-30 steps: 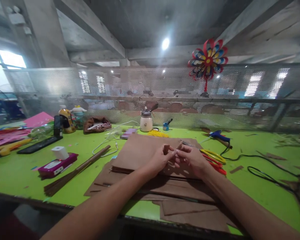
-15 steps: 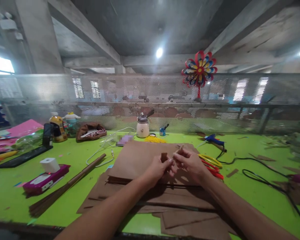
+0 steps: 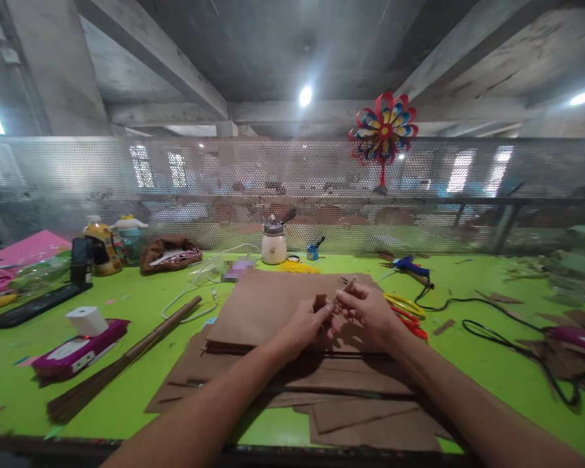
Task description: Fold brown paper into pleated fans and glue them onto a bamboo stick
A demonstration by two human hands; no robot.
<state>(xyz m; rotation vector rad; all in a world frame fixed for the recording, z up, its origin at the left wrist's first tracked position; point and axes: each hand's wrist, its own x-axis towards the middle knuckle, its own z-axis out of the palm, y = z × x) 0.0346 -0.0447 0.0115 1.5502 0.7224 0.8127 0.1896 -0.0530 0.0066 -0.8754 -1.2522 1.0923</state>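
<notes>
My left hand (image 3: 314,323) is closed on a small brown paper piece (image 3: 320,301) with a ridged upper edge, which sticks up above the fingers. Close beside it, my right hand (image 3: 365,309) pinches a thin brown paper strip (image 3: 351,285) between thumb and fingertips. The two hands nearly touch at the fingertips, and what lies between them is too small to make out. Both are held over a stack of brown kraft paper sheets (image 3: 263,305). Yellow-handled and red-handled tools (image 3: 409,316) lie just right of my right wrist, partly hidden by it.
A long brown paper stalk with a frayed end (image 3: 127,357) and a purple power strip (image 3: 80,351) lie at left. A blue glue gun (image 3: 412,266) with a black cord sits at right. Behind stand a jar (image 3: 273,244), a small blue pot (image 3: 312,251) and a perforated metal screen (image 3: 214,175).
The view has shifted slightly, so the scene sits a little further left and up. My right fingers have turned slightly around the strip; both hands stay close together above the stack.
</notes>
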